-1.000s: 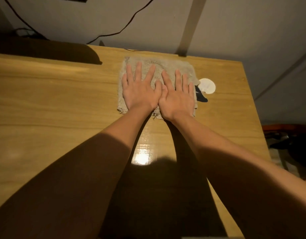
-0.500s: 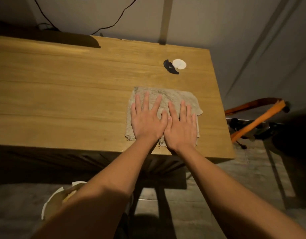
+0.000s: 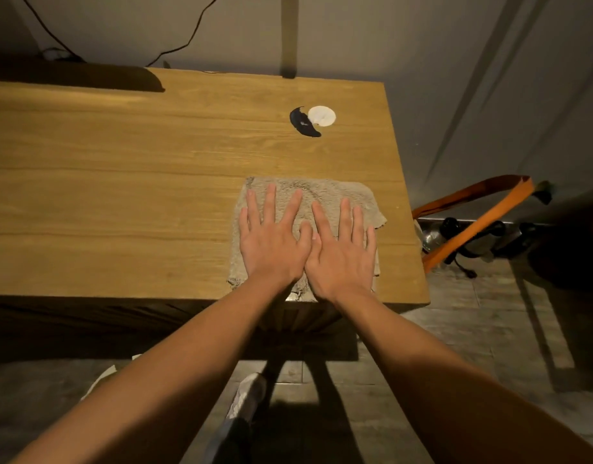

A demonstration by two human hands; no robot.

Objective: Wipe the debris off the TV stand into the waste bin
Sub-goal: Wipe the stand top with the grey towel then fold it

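Debris (image 3: 305, 122) sat toward the far right of the wooden TV stand (image 3: 121, 182): a dark curled scrap touching a pale round piece (image 3: 322, 116) just to its right. Both lay well beyond the cloth (image 3: 335, 192), with bare wood between them.

That cloth, a beige shaggy rag, lay flat at the near right corner of the stand, its frayed near edge reaching the front lip. The person's left hand (image 3: 271, 242) pressed down on it, palm flat and fingers spread. Their right hand (image 3: 342, 252) did the same just beside it, fingers straight and splayed, the two thumbs touching in the middle. Neither hand gripped or pinched the fabric.

Below the left forearm, down on the floor at the near left, a pale rim (image 3: 102, 376) of some container showed, mostly hidden by the arm, so I could not tell what it was. A light shoe (image 3: 249, 393) stood on the tiled floor between the forearms. To the right of the stand, an orange strap (image 3: 482, 226) lay over some dark gear on the floor. Black cables (image 3: 188, 38) ran down the wall behind the stand.
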